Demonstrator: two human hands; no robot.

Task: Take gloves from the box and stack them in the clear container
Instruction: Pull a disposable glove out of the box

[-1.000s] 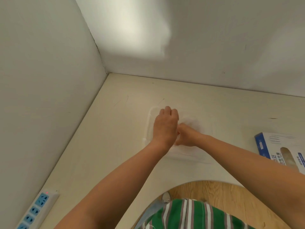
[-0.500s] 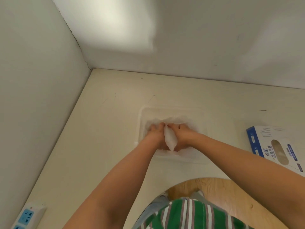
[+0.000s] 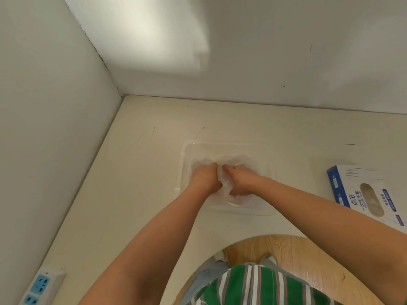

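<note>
The table (image 3: 143, 194) lies under both forearms. The clear container (image 3: 271, 172) surrounds both hands. The box (image 3: 363, 190) sits well apart, out past the right forearm. The gloves (image 3: 242, 160) lie in the container beneath the fingers, one fold bunched up between the hands. They look like thin film: very light, limp, slippery and likely to spring back, best pinched at the cuff edge and flattened. The left hand (image 3: 204, 179) and right hand (image 3: 240, 181) both have fingers curled into the film, gripping it.
</note>
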